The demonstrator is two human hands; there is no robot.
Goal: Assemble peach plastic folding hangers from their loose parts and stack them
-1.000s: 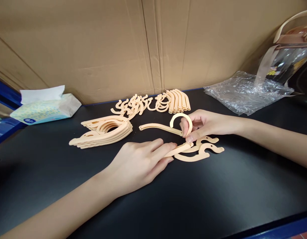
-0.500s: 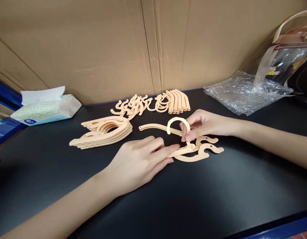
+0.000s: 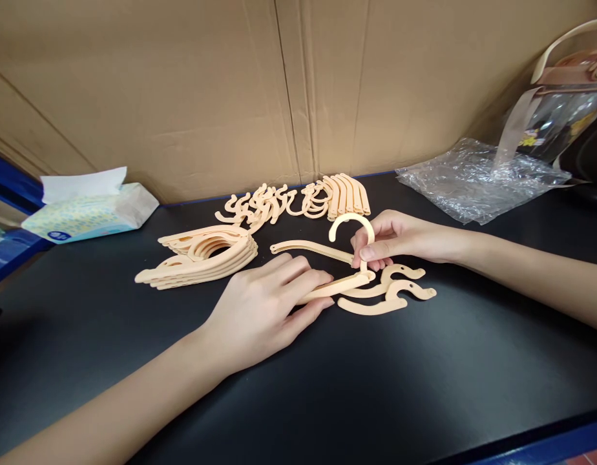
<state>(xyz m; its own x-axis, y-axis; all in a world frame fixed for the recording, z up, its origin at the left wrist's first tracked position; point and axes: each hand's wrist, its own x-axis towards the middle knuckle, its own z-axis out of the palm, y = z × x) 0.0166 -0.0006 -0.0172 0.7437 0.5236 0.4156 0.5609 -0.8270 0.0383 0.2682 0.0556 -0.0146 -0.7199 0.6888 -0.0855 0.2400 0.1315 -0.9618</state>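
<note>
My left hand (image 3: 274,310) is closed around a cream hanger arm (image 3: 337,287), gripping it near its left part. At the arm's right end, a hanger hook (image 3: 365,232) stands upright, its curve opening to the left. Thumb and fingers of my right hand (image 3: 388,242) pinch the hook's stem. Behind the hook lies a loose hanger arm (image 3: 308,247), its right end near my right fingers. Two wavy hanger pieces (image 3: 398,289) rest flat on the black table (image 3: 376,381), just right of and below the held arm.
Stacked folded hangers (image 3: 201,258) lie to the left. At the back are a pile of curved hook pieces (image 3: 260,206) and a row of hanger arms (image 3: 347,196). A tissue pack (image 3: 90,210), clear plastic bag (image 3: 473,181) and bottle (image 3: 565,116) stand around the edges.
The held arm and hook have risen slightly and moved off the wavy pieces. The hook has shifted a little right and up. My left hand has slid slightly left.
</note>
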